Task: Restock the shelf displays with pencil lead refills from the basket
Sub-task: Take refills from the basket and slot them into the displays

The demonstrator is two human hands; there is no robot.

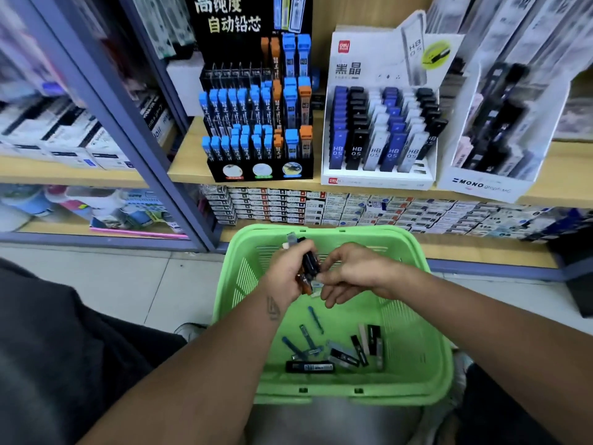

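A bunch of pencil lead refills (308,266) is gripped in the left hand (288,271), its fingers curled round several dark and orange cases held upright above the green basket (426,319) at lower centre of the frame. The right hand (349,274) is held just beside the bunch, its fingers partly bent and reaching toward the lower cases; whether a case is actually pinched there cannot be told, since the fingertips are blurred against the bunch. More loose refills (333,351) are left lying on the basket floor, so the task appears to be only partly done. The step in hand is judged to be sorting the bunch by colour and type, and it would be done well if one case at a time were drawn out lengthwise while the rest are kept squeezed, so that none slide back into the basket. Each case should then be matched to its display: blue and orange ones to the black stand (256,168) at upper centre, dark and pale ones to the white stand (378,178) to its right. Both stands are set on a wooden shelf (186,155), with stacked small boxes (288,207) on the shelf beneath and a tiled floor (128,284) at left.
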